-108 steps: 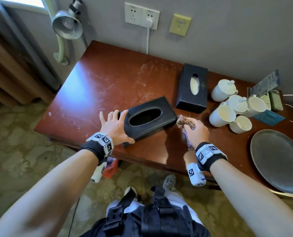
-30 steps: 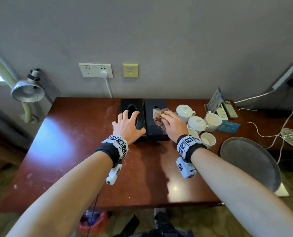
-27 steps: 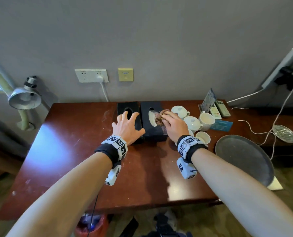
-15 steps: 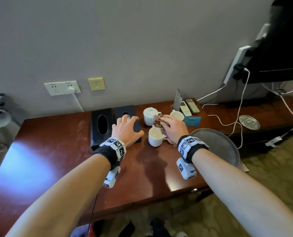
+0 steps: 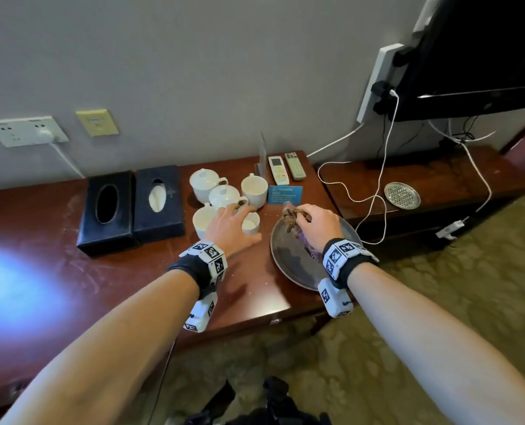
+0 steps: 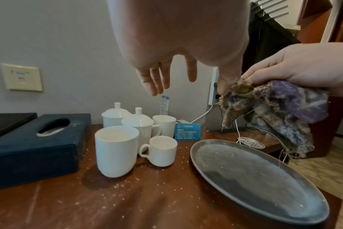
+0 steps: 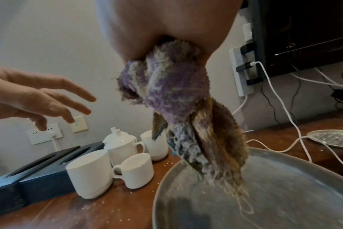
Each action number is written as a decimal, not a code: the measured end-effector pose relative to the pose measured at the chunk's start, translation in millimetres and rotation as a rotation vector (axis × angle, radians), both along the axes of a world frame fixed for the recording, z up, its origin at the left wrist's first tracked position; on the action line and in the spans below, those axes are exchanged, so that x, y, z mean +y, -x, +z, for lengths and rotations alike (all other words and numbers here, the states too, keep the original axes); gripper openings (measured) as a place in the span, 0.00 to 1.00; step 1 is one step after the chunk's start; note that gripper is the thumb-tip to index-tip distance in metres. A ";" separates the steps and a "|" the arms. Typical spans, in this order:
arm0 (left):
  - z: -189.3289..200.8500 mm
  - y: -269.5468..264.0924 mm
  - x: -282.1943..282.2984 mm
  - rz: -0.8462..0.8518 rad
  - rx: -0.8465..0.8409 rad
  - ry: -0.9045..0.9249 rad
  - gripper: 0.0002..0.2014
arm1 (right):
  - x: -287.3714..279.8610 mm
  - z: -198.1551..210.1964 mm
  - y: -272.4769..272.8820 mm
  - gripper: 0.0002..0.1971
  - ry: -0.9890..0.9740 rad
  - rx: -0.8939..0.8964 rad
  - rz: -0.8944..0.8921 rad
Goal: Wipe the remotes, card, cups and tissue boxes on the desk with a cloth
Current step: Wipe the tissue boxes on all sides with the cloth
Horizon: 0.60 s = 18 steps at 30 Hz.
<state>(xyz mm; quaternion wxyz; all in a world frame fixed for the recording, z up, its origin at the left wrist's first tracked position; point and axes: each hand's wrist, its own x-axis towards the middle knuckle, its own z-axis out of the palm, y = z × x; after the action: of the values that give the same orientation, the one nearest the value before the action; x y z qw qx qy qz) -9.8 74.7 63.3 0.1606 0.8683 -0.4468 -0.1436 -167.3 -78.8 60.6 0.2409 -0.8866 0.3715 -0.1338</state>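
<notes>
Left hand spread, hovering; right hand clenched, gripping.

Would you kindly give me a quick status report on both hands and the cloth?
Left hand open, fingers spread above the cups. Right hand grips the bunched cloth, hanging over the grey tray. Nothing between hands and cups.

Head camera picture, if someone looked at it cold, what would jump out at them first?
Probably the ragged purple and brown cloth bunched in the right hand, hanging over the grey tray at the desk's right end. Next, the cluster of white cups mid-desk, with the left hand spread open above them. Left of the cups, two black tissue boxes sit side by side.
</notes>
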 end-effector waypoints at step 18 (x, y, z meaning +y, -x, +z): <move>-63.4 30.9 -37.4 0.027 0.107 -0.140 0.33 | -81.5 -92.2 26.9 0.14 -0.086 0.278 -0.035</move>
<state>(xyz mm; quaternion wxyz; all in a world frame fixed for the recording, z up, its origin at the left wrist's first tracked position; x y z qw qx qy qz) -40.6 37.2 -0.1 0.1249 0.8743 -0.4148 -0.2187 -194.2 -160.3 -31.6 0.2226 -0.8789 0.4219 0.0024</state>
